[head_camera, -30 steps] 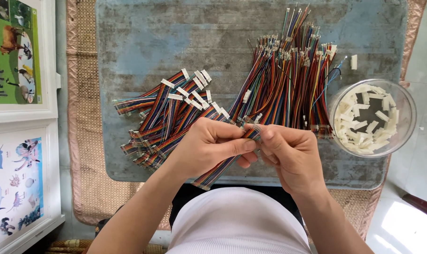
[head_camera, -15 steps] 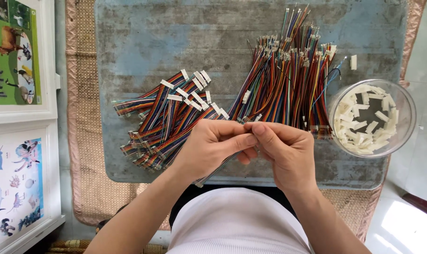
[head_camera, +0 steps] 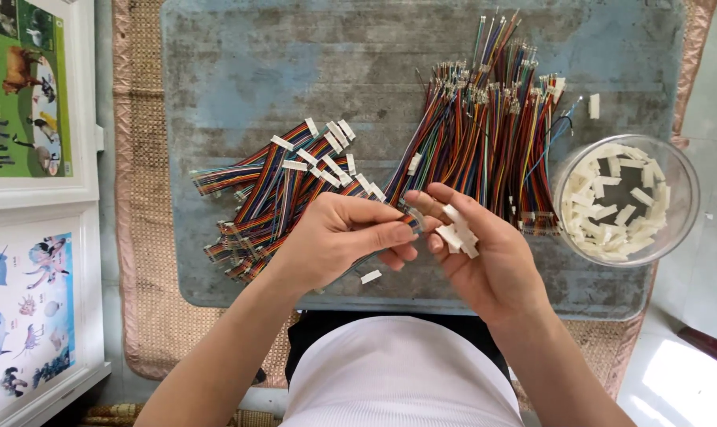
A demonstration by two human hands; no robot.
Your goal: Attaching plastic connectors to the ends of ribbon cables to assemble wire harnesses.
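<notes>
Two white-framed picture charts at far left, stacked, beside the woven mat. Upper rectangular chart [head_camera: 22, 87]: green ground, brown and black animal figures. Lower rectangular chart [head_camera: 22, 304]: white ground, blue sea-creature figures. No packages, labels or screens in view.
</notes>
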